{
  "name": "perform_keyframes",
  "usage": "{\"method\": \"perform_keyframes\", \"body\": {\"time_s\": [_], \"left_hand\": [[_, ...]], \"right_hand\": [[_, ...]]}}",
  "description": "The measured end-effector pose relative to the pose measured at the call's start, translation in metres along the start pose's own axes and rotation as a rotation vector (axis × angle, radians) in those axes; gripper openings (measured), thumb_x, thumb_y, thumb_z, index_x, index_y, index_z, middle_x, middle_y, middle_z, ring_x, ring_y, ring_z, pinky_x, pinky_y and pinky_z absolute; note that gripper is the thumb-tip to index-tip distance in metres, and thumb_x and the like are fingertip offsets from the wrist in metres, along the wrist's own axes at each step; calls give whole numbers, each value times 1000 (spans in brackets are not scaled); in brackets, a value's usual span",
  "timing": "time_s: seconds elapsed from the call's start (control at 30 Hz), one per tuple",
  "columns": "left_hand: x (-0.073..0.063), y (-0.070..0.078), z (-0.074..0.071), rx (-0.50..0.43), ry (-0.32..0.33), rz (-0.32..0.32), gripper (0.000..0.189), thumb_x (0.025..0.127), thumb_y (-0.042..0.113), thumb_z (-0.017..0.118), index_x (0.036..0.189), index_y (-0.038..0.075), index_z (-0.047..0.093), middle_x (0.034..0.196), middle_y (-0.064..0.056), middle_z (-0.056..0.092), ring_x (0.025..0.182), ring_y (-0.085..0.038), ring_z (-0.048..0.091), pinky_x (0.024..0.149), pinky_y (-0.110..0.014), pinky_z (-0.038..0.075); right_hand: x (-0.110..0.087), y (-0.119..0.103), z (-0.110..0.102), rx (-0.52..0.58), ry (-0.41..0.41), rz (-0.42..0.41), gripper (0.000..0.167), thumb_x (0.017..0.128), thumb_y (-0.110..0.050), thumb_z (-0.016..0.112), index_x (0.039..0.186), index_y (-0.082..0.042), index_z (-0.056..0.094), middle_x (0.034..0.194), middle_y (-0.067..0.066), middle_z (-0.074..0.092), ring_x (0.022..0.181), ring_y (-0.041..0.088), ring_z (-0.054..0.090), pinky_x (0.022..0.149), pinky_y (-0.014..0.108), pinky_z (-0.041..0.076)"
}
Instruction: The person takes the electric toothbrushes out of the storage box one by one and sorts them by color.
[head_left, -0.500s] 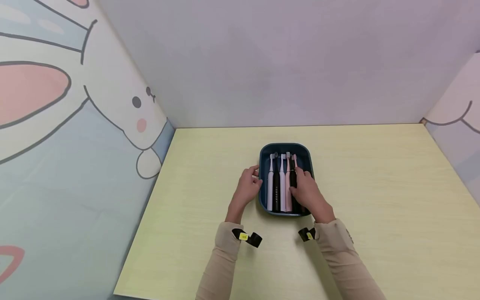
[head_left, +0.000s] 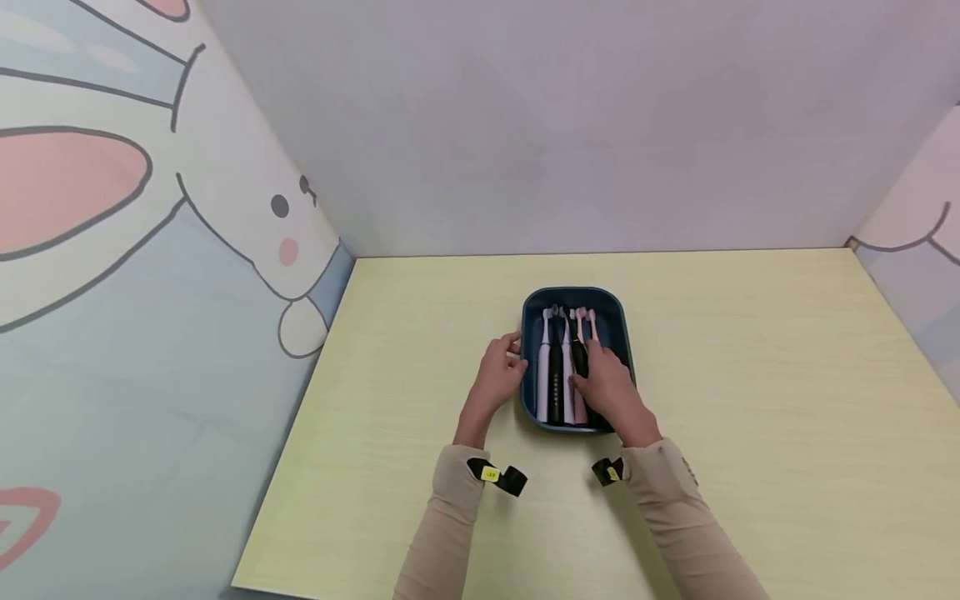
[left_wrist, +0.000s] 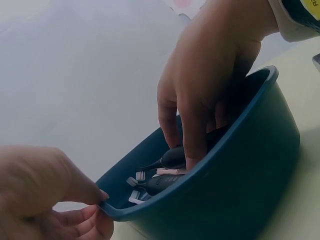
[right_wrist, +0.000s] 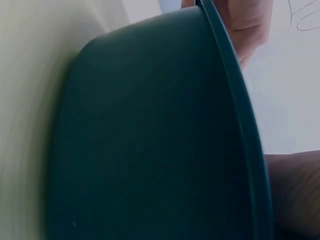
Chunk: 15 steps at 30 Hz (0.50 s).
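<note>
A dark blue rounded plastic bin (head_left: 619, 329) holds several electric toothbrushes lying side by side. From the left come a white toothbrush (head_left: 543, 379), a black toothbrush (head_left: 556, 387) and another pale one (head_left: 567, 392). Pink toothbrush heads (head_left: 593, 319) show further right. My left hand (head_left: 498, 371) pinches the bin's left rim between thumb and fingers. Inside the bin, my right hand (head_left: 611, 387) grips a second black toothbrush (left_wrist: 173, 158), which lies slanted above the others in the head view. The right hand covers the lower right of the bin.
The bin stands on a pale yellow table (head_left: 750, 375) against a plain light wall (head_left: 570, 125). A side wall (head_left: 112, 358) with a cartoon rabbit rises at the left. Black wrist cameras (head_left: 513, 481) stick out from both cuffs.
My right hand has shifted slightly left inside the bin, and the black toothbrush in it has moved left and tilted over the pink and pale ones. The left hand stays at the rim.
</note>
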<state>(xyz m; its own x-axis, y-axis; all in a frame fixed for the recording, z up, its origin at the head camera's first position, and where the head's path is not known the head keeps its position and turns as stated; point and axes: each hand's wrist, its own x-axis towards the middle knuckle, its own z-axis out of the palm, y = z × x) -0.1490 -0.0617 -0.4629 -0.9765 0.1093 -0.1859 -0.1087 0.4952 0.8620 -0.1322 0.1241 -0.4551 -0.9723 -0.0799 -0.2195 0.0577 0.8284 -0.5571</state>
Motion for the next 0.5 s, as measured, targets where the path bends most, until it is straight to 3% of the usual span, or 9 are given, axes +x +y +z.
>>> {"method": "perform_keyframes", "body": {"time_s": [0.27, 0.5], "left_hand": [[1, 2, 0, 4, -7, 2, 51, 92, 2, 57, 142, 7, 44, 113, -12, 50, 85, -16, 55, 72, -28, 48], [1, 1, 0, 10, 0, 9, 51, 93, 3, 56, 142, 6, 44, 112, -11, 49, 85, -16, 54, 72, -28, 47]], "right_hand": [[0, 2, 3, -8, 48, 1, 63, 90, -17, 63, 141, 5, 34, 129, 33, 48, 109, 44, 55, 89, 55, 46], [-2, 1, 2, 59, 102, -11, 63, 91, -18, 63, 143, 2, 33, 132, 32, 46, 112, 44, 53, 91, 56, 44]]}}
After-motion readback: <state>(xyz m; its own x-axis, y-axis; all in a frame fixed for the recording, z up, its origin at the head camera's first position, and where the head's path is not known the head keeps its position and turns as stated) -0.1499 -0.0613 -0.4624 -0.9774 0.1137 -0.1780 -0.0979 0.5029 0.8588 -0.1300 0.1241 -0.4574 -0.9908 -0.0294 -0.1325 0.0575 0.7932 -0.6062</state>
